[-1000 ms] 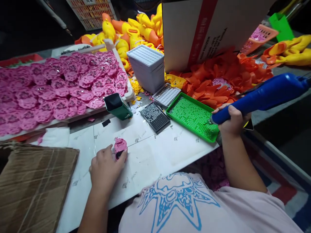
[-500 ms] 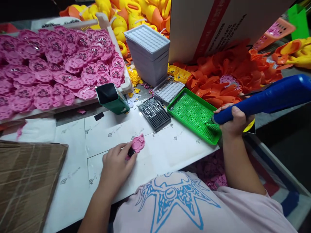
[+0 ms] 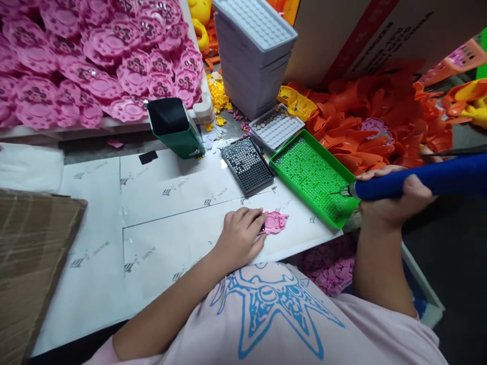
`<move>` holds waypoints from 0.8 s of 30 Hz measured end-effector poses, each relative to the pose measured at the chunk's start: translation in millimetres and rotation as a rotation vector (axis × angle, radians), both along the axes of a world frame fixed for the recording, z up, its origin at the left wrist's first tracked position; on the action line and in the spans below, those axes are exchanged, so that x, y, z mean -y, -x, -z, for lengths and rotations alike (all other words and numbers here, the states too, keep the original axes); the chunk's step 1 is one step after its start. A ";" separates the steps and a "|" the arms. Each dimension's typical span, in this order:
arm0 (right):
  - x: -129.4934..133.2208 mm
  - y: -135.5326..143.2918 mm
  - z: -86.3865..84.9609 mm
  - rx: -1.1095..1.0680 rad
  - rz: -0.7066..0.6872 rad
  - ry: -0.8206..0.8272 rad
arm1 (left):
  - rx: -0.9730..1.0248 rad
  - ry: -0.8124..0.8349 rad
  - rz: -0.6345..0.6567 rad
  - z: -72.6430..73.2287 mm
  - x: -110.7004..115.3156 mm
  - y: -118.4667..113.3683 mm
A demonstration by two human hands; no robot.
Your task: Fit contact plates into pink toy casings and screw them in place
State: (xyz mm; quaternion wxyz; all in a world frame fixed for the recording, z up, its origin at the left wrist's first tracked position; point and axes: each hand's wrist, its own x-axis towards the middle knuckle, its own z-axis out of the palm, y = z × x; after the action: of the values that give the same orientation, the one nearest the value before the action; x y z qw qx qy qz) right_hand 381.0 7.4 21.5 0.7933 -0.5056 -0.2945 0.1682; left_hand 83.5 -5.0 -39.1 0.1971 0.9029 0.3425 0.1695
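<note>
Where the desk (image 3: 99,203) meets the left margin, a brown cardboard box (image 3: 34,253) overlaps its white printed top; a white sheet (image 3: 30,167) lies just behind. Further back, a white crate (image 3: 203,109) is heaped with pink moulded parts (image 3: 38,96). Next, a small black patch (image 3: 148,157) lies flat near an open-topped dark green container (image 3: 175,129). Left grip (image 3: 239,233): fingers and thumb closed about the left end of the pink piece (image 3: 276,222), which lies on the desk near its front edge, free end pointing right. Fingers hide the held end; a dark bit shows beside them.

Behind this: dark gridded tray (image 3: 247,165), part filled with shiny bits; grey tray stack (image 3: 254,71); light grey tray (image 3: 276,129), round parts in its far rows. Green tray (image 3: 310,204), full of small shiny parts, stands between pink piece and right hand. Orange parts (image 3: 350,142) crowd behind it, against a large carton (image 3: 353,30).

Blue tool (image 3: 449,175): tip over the green tray's right portion, contact not determinable. Right grip (image 3: 388,210): wrapped around the tool's body.
</note>
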 end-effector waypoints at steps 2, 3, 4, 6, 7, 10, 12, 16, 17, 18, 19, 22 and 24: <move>7.9 4.8 -7.3 0.102 -0.080 -0.068 | 0.025 0.011 0.008 3.9 -0.1 -0.6; 12.5 9.1 -11.0 0.163 -0.135 -0.112 | 0.035 0.015 0.012 5.4 -0.3 -0.7; 17.4 14.9 -14.6 0.190 -0.203 -0.138 | 0.042 0.020 0.015 6.6 -0.7 -0.6; 26.9 30.2 -21.3 0.201 -0.331 -0.151 | 0.051 0.034 0.018 7.7 -1.9 -0.5; 31.2 39.1 -24.1 0.185 -0.383 -0.129 | 0.053 0.042 0.018 7.7 -2.5 -0.4; 39.7 65.3 -28.2 0.086 -0.498 -0.011 | 0.054 0.064 0.019 6.3 -4.0 -0.4; 40.8 78.7 -26.3 0.056 -0.570 0.045 | 0.054 0.081 0.022 5.3 -4.5 -0.5; 35.5 91.2 -14.9 0.046 -0.662 0.107 | 0.063 0.092 0.020 5.7 -4.2 -1.1; 34.0 92.1 -12.0 0.036 -0.660 0.107 | 0.065 0.093 0.017 6.2 -3.9 -1.2; 32.7 92.7 -9.4 0.028 -0.651 0.108 | 0.066 0.093 0.015 6.6 -3.7 -1.2; 31.6 93.0 -7.5 0.025 -0.642 0.109 | 0.065 0.094 0.016 6.9 -3.5 -1.2; 29.6 93.7 -4.9 0.047 -0.636 0.110 | 0.054 0.100 0.022 6.8 -3.4 -1.1; 28.9 94.3 -4.5 0.063 -0.634 0.112 | 0.047 0.107 0.026 5.9 -3.5 -1.2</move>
State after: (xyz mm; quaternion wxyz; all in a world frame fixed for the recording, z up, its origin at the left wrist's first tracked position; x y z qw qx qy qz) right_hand 286.7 -21.5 26.0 0.6628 -0.4368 -0.4520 0.4070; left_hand 84.7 -1.5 -44.9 0.2554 0.8911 0.3346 0.1696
